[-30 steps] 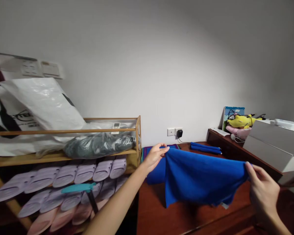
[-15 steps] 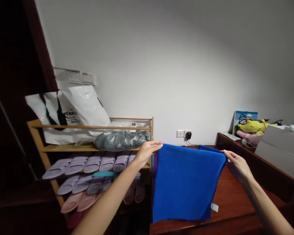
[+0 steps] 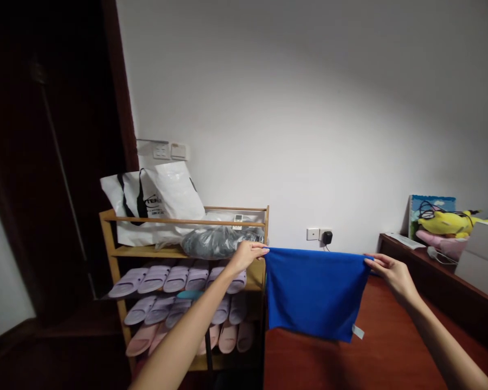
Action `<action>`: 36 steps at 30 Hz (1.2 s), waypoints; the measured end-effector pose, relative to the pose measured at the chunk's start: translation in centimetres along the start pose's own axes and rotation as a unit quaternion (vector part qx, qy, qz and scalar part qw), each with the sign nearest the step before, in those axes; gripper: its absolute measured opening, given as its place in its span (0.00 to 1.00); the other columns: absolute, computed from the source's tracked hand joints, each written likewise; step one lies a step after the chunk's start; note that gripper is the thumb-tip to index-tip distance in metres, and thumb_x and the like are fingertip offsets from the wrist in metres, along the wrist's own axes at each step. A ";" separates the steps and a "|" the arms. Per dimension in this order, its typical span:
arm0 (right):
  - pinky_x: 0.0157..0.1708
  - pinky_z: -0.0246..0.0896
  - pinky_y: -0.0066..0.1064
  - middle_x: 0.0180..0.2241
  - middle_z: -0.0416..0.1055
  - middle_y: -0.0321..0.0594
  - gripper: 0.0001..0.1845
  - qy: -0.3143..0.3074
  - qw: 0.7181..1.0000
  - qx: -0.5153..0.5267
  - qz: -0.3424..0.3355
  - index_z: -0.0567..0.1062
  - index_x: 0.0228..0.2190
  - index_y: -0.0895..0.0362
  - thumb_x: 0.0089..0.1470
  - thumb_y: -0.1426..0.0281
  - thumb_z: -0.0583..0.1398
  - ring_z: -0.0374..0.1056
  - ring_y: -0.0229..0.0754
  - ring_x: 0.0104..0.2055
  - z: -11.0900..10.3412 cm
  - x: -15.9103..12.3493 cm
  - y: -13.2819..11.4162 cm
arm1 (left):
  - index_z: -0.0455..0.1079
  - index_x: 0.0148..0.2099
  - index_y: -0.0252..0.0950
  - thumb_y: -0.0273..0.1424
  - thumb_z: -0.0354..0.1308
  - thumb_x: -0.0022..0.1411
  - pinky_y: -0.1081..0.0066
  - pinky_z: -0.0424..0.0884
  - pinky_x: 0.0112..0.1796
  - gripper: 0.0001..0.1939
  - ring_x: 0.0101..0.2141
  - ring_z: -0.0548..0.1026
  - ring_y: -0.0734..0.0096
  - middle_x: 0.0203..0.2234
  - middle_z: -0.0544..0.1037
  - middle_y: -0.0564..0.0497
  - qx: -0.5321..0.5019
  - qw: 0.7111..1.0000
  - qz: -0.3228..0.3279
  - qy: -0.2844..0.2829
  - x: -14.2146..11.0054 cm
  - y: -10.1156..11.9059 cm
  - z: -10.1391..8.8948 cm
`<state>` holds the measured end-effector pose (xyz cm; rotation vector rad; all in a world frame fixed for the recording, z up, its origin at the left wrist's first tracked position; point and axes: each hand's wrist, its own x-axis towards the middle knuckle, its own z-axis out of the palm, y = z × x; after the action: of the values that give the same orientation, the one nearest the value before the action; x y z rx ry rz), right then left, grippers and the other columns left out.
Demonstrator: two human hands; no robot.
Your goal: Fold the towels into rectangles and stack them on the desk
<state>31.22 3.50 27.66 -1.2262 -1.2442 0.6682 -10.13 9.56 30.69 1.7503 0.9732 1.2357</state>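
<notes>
A blue cloth (image 3: pixel 315 290) hangs spread between my two hands, its top edge nearly straight. Pinched at its upper left corner is my left hand (image 3: pixel 247 257), thumb and fingers closed on the fabric. My right hand (image 3: pixel 390 271) grips the upper right corner the same way. A small white label (image 3: pixel 358 332) sticks out at the lower right of the cloth. Behind and below it lies the reddish-brown wooden surface (image 3: pixel 301 360).
On the left, a wooden shoe rack (image 3: pixel 116 265) carries several lilac slippers (image 3: pixel 174 277) and pink slippers (image 3: pixel 228 337). A white bag (image 3: pixel 174 189) sits on its top. At right, a yellow plush toy (image 3: pixel 447 223) and white boxes (image 3: pixel 482 260) rest on a raised ledge.
The cloth's hanging part looks shorter, and more of the wooden surface shows beneath it. My view has turned left, shifting the rack and wall items rightward. Both hands keep their grip.
</notes>
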 end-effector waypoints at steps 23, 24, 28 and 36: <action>0.19 0.52 0.28 0.15 0.61 0.31 0.21 0.034 0.991 -0.123 -0.025 0.75 0.31 0.55 0.40 0.52 0.64 0.57 0.35 0.18 -4.7 -6.6 -4.1 | 0.73 0.30 0.35 0.38 0.58 0.56 0.75 0.63 0.31 0.11 0.30 0.67 0.73 0.28 0.69 0.54 0.156 0.982 0.093 -0.057 -6.8 7.7 -0.3; 0.19 0.53 0.28 0.15 0.61 0.31 0.21 0.039 0.992 -0.115 -0.023 0.75 0.31 0.54 0.40 0.52 0.64 0.57 0.35 0.19 -5.1 -7.0 -4.4 | 0.73 0.30 0.36 0.38 0.59 0.56 0.75 0.64 0.31 0.11 0.30 0.67 0.74 0.27 0.68 0.54 0.147 0.984 0.082 -0.058 -7.3 8.4 -0.2; 0.20 0.54 0.29 0.16 0.61 0.33 0.21 0.046 0.994 -0.099 -0.003 0.75 0.31 0.53 0.38 0.52 0.65 0.57 0.36 0.20 -6.1 -8.0 -4.3 | 0.73 0.29 0.37 0.38 0.60 0.55 0.75 0.64 0.30 0.10 0.29 0.66 0.74 0.27 0.67 0.55 0.129 0.988 0.045 -0.066 -8.8 9.7 -0.1; 0.18 0.49 0.27 0.14 0.61 0.29 0.22 -0.104 0.988 -0.077 0.085 0.74 0.28 0.58 0.43 0.51 0.62 0.55 0.32 0.16 -2.2 -5.0 4.9 | 0.73 0.27 0.35 0.40 0.65 0.45 0.75 0.62 0.29 0.13 0.27 0.67 0.74 0.22 0.70 0.56 0.057 0.985 -0.122 -0.110 -6.7 -2.0 1.0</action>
<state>33.06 -0.32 21.70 -1.4302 -1.3929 0.8548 -11.10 4.22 26.17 1.7515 1.1042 0.8275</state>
